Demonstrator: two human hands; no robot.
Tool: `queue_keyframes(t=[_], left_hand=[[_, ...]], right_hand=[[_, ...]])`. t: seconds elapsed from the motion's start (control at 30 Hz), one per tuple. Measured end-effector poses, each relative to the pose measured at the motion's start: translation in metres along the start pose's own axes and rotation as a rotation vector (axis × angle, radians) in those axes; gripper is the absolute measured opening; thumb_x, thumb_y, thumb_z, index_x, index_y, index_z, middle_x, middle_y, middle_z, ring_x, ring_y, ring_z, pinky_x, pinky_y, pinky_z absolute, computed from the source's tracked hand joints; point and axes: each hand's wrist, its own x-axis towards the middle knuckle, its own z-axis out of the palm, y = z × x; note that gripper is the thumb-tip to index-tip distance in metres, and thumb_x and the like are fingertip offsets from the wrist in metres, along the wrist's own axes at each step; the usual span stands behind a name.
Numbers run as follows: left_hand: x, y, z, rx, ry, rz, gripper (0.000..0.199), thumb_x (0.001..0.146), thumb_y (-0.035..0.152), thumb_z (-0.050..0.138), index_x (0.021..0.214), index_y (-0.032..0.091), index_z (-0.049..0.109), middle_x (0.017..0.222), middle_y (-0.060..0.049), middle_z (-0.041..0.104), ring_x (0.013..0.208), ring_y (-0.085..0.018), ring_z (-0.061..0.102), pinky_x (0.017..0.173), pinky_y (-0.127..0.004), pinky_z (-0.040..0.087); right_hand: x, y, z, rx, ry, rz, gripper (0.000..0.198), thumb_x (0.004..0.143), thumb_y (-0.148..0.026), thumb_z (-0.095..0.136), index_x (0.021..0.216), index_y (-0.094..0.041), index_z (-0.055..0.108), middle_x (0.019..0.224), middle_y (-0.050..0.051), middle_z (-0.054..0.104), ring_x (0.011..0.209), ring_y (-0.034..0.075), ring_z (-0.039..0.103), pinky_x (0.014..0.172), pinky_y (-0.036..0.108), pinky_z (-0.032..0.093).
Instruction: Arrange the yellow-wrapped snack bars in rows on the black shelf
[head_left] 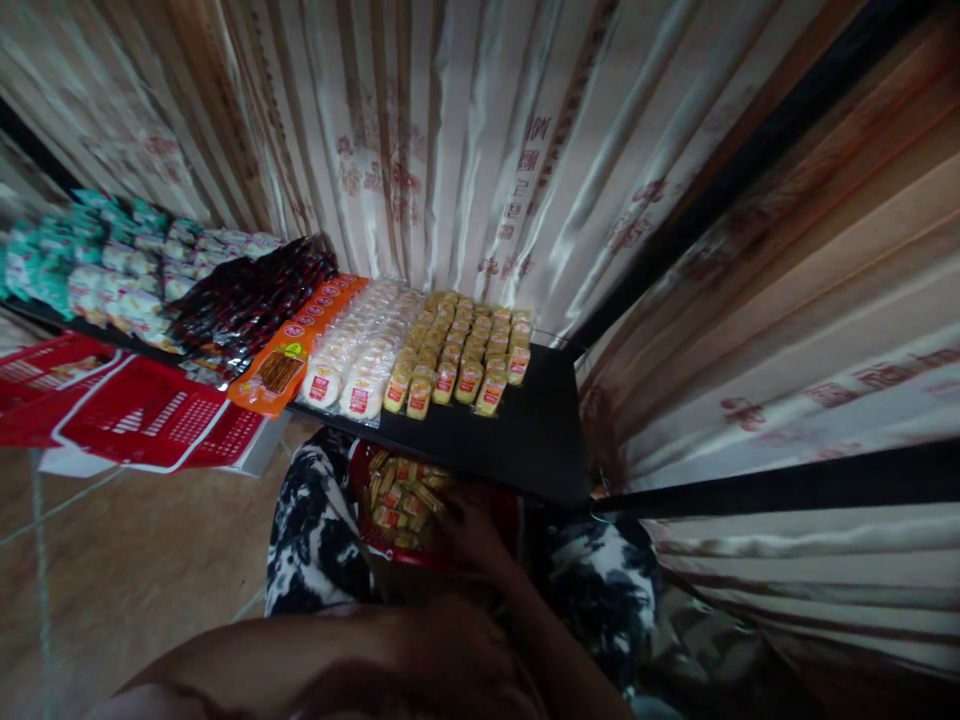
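My right hand point(471, 530) reaches into a red basket point(510, 512) between my knees, at the packets in it. Its fingers are dark, and I cannot make out whether they grip one. Small yellow wrapped snack packets point(397, 497) with red labels lie jumbled in the basket. My left hand point(457, 645) is low in front of my body, in deep shadow and blurred, its fingers not distinguishable. Above the basket, similar yellow packets point(469, 375) stand in rows on a black shelf point(525, 430).
Left along the shelf are white round snack packs point(360, 395), an orange packet point(274, 375), dark shiny packets point(240, 300) and green-and-white packets point(112, 260). Red printed sheets point(150, 405) hang at the shelf's front. Pleated curtains point(450, 150) and a black frame bar point(697, 195) enclose the back and right.
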Motion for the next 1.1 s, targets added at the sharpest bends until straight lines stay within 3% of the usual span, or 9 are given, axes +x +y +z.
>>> queue_keyframes(t=[0.1, 0.17, 0.3, 0.4, 0.5, 0.57, 0.7, 0.9, 1.1], left_hand=[[-0.008, 0.009, -0.010, -0.040, 0.134, -0.210, 0.012, 0.072, 0.027, 0.060, 0.078, 0.019, 0.067, 0.080, -0.002, 0.067, 0.069, -0.014, 0.056, 0.059, -0.021, 0.040], [-0.017, 0.015, -0.019, -0.205, 0.259, -0.332, 0.015, 0.073, 0.025, 0.057, 0.082, 0.016, 0.067, 0.080, -0.002, 0.066, 0.067, -0.013, 0.055, 0.057, -0.020, 0.039], [-0.028, 0.018, -0.043, -0.479, 0.294, -0.150, 0.033, 0.087, 0.037, 0.041, 0.091, 0.018, 0.068, 0.092, -0.005, 0.066, 0.084, -0.017, 0.059, 0.074, -0.025, 0.044], [-0.016, 0.009, -0.061, -0.570, 0.621, -0.269, 0.034, 0.081, 0.047, 0.052, 0.084, 0.017, 0.066, 0.088, -0.008, 0.066, 0.086, -0.020, 0.059, 0.076, -0.028, 0.045], [0.008, 0.002, -0.079, -0.997, 0.892, -0.288, 0.045, 0.071, 0.046, 0.067, 0.106, 0.020, 0.056, 0.113, -0.010, 0.060, 0.099, -0.021, 0.058, 0.080, -0.030, 0.046], [0.023, 0.001, -0.089, -1.134, 0.987, -0.207, 0.056, 0.066, 0.042, 0.073, 0.112, 0.020, 0.052, 0.117, -0.011, 0.059, 0.102, -0.022, 0.058, 0.083, -0.030, 0.046], [0.040, -0.001, -0.097, -1.201, 1.106, -0.206, 0.054, 0.057, 0.036, 0.078, 0.102, 0.016, 0.056, 0.094, -0.007, 0.066, 0.087, -0.019, 0.062, 0.074, -0.026, 0.046], [0.047, -0.011, -0.097, -1.190, 1.079, -0.306, 0.037, 0.061, 0.031, 0.070, 0.094, 0.017, 0.060, 0.079, -0.002, 0.065, 0.070, -0.012, 0.059, 0.061, -0.021, 0.043], [0.055, 0.001, -0.110, -1.142, 1.013, -0.393, 0.034, 0.060, 0.027, 0.065, 0.092, 0.017, 0.061, 0.076, 0.001, 0.064, 0.064, -0.009, 0.057, 0.058, -0.019, 0.041]], right_hand=[[-0.022, -0.019, -0.016, 0.070, -0.010, -0.148, 0.033, 0.074, -0.032, 0.057, 0.104, -0.022, 0.066, 0.102, 0.006, 0.069, 0.093, 0.022, 0.063, 0.084, 0.034, 0.047], [-0.034, -0.027, -0.033, 0.129, 0.056, -0.202, 0.034, 0.073, -0.032, 0.058, 0.105, -0.023, 0.065, 0.104, 0.006, 0.068, 0.094, 0.022, 0.063, 0.084, 0.034, 0.048], [-0.040, -0.033, -0.063, 0.282, 0.386, -0.147, 0.034, 0.077, -0.037, 0.055, 0.107, -0.021, 0.060, 0.105, 0.007, 0.065, 0.095, 0.020, 0.061, 0.086, 0.034, 0.048], [-0.031, -0.038, -0.070, 0.345, 0.607, -0.109, 0.032, 0.079, -0.039, 0.054, 0.104, -0.019, 0.056, 0.096, 0.006, 0.064, 0.084, 0.018, 0.061, 0.078, 0.032, 0.050], [-0.025, -0.048, -0.065, 0.284, 0.696, -0.159, 0.026, 0.079, -0.037, 0.054, 0.100, -0.021, 0.057, 0.093, 0.005, 0.061, 0.082, 0.017, 0.059, 0.075, 0.031, 0.049], [-0.024, -0.055, -0.059, 0.230, 0.696, -0.224, 0.022, 0.080, -0.033, 0.052, 0.098, -0.021, 0.057, 0.097, 0.006, 0.060, 0.090, 0.018, 0.058, 0.080, 0.032, 0.048], [-0.027, -0.059, -0.057, 0.209, 0.629, -0.250, 0.022, 0.078, -0.031, 0.054, 0.097, -0.020, 0.057, 0.104, 0.008, 0.059, 0.099, 0.020, 0.056, 0.087, 0.035, 0.046], [-0.018, -0.046, -0.067, 0.358, 0.514, -0.140, 0.026, 0.083, -0.043, 0.049, 0.093, -0.021, 0.059, 0.095, 0.005, 0.065, 0.088, 0.018, 0.061, 0.082, 0.033, 0.048], [0.002, -0.035, -0.074, 0.623, 0.378, -0.036, 0.057, 0.070, -0.047, 0.062, 0.118, -0.018, 0.050, 0.087, 0.004, 0.069, 0.075, 0.019, 0.065, 0.068, 0.032, 0.053]])
